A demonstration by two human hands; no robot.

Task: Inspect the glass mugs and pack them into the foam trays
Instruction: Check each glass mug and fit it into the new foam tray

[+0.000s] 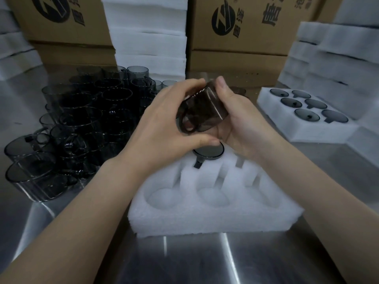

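Both hands hold one smoky glass mug (202, 111) tilted on its side above the near foam tray (213, 214), its handle facing me. My left hand (164, 128) wraps its left side, with the thumb under it and fingers over the top. My right hand (235, 119) cups its right side, thumb on the upper edge. The tray has round pockets. One packed mug (208, 153) sits upside down in a far pocket, partly hidden by my hands. The three near pockets hold nothing.
A dense cluster of loose smoky mugs (82, 119) covers the steel table (184, 261) at left. A filled foam tray (305, 117) lies at right. Stacked foam trays (149, 35) and cardboard boxes (246, 27) line the back.
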